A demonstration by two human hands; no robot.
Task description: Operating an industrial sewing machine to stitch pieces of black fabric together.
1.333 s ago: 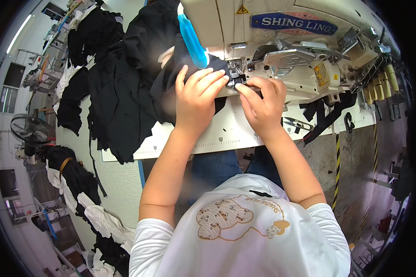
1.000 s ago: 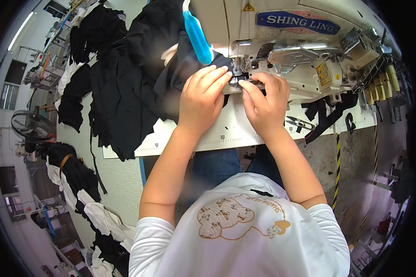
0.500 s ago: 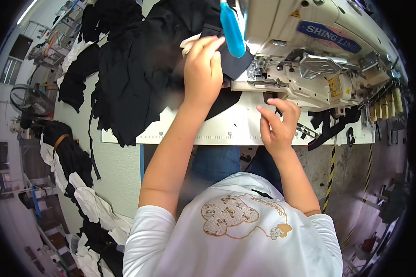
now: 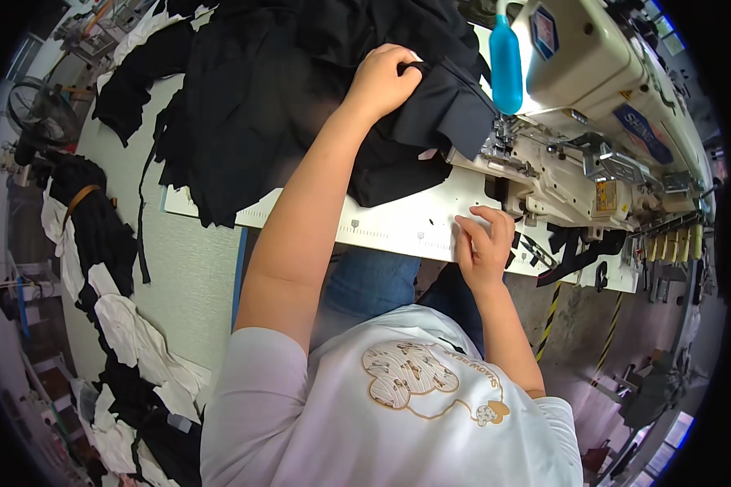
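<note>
My left hand (image 4: 379, 81) is closed on a fold of black fabric (image 4: 288, 130), thumb against the fingers. The fabric lies bunched over the table, and its right-hand panel reaches to the needle area of a cream sewing machine (image 4: 585, 77). My right hand (image 4: 485, 247) hovers at the table's near edge with loosely bent fingers apart and nothing in them. Beside it lie a pair of thread snips (image 4: 538, 252) and black fabric strips (image 4: 573, 256). A light blue, rounded object (image 4: 506, 69) hangs by the machine head.
A white table edge with ruler marks (image 4: 390, 231) runs in front of me. On the pale surface to the left are a bundle of black cloth (image 4: 89, 215) tied with a brown band and crumpled white cloth (image 4: 142, 345). A fan (image 4: 45, 118) stands at the far left.
The view has turned, so the machine sits farther right. My left hand has come away from beside the blue object and now grips the black fabric. My right hand remains near the table edge.
</note>
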